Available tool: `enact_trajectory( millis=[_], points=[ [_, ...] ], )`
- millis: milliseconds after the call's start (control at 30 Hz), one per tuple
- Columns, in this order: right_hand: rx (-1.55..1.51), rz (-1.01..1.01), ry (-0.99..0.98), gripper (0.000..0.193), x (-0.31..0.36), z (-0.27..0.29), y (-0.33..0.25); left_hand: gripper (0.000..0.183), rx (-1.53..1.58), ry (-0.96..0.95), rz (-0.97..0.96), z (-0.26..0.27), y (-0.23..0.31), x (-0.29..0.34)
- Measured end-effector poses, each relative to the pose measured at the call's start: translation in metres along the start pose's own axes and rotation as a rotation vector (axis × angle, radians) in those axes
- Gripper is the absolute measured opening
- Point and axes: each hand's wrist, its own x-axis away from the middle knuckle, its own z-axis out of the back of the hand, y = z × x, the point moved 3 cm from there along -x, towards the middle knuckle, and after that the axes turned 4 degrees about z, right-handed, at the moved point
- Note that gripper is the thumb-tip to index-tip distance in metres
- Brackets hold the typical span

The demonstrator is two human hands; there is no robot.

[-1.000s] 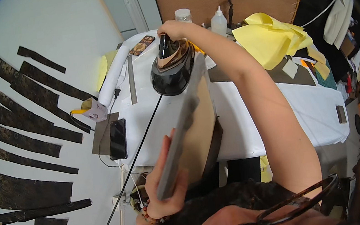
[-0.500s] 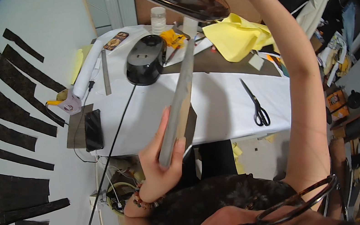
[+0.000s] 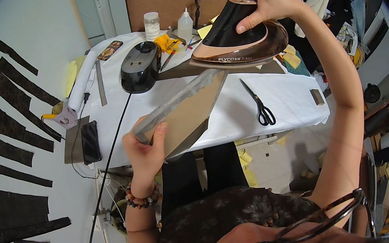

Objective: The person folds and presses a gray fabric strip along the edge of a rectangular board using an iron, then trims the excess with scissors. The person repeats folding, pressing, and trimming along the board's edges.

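Note:
In my right hand [image 3: 262, 5] is a black and copper clothes iron [image 3: 234, 49], its handle wrapped by my fingers, raised over the far right of the table. My left hand [image 3: 145, 145] pinches the near end of a flat tan board [image 3: 193, 111], thumb on its face. Grey fabric [image 3: 171, 100] runs along the board's upper edge, and a dark layer shows beneath it. The board is tilted, and its far end comes up to the iron's soleplate; whether they touch I cannot tell. Black-handled scissors [image 3: 264, 111] lie on the white table cover to the right of the board.
A black iron base [image 3: 140, 72] with a cable [image 3: 111, 163] stands left of centre. A phone [image 3: 90, 142] and a ruler [image 3: 101, 85] lie on the left. Two bottles [image 3: 152, 25] stand at the back. Dark fabric strips [image 3: 10, 204] hang on the left wall.
The iron has come nearer and lower, turned more side-on. The board has swung from nearly edge-on to showing its tan face, and my left hand has shifted left.

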Motion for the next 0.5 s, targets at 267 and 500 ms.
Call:
enact_trajectory(
  millis=[267, 500],
  points=[
    [0.036, 0.068, -0.041, 0.066, -0.022, -0.002, -0.031, 0.019, 0.015, 0.033, 0.009, -0.001, -0.006, -0.003],
    [-0.144, 0.153, -0.12, 0.051, -0.053, 0.004, -0.095, 0.023, -0.044, 0.036, -0.011, 0.002, -0.008, -0.004]
  ],
)
